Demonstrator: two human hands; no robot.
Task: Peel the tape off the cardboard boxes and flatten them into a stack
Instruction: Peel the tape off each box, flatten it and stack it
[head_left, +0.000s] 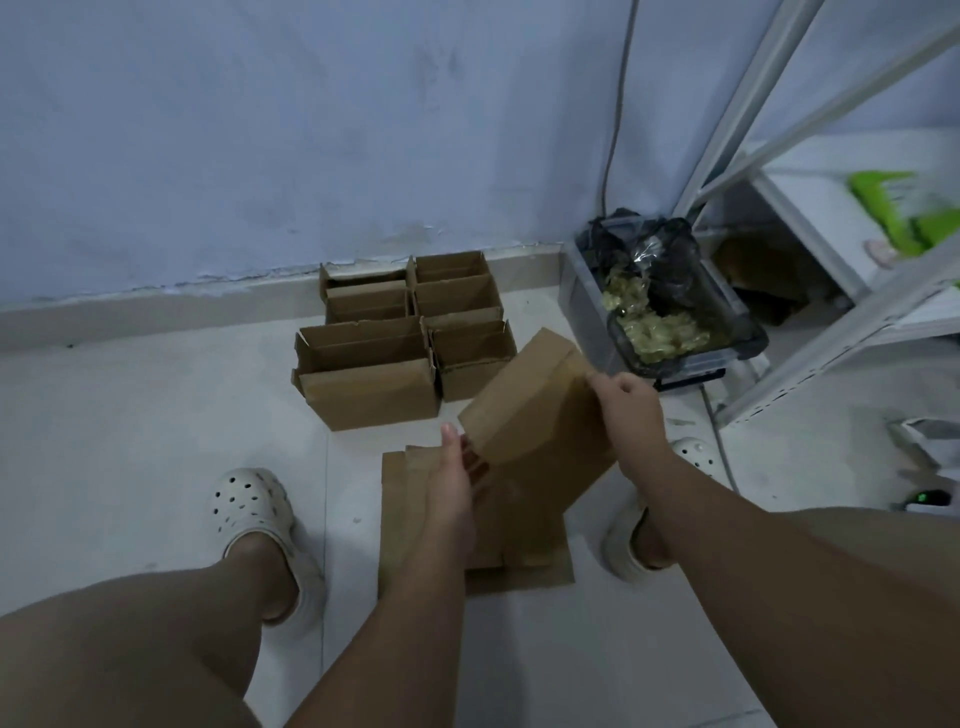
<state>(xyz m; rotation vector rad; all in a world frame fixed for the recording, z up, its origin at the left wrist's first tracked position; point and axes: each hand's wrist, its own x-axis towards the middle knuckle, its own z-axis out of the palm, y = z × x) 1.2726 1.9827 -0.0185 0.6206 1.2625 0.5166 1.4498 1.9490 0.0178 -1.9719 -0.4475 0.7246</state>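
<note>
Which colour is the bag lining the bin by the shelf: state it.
Black. The bag lining the grey bin shows best in the head view.
</note>
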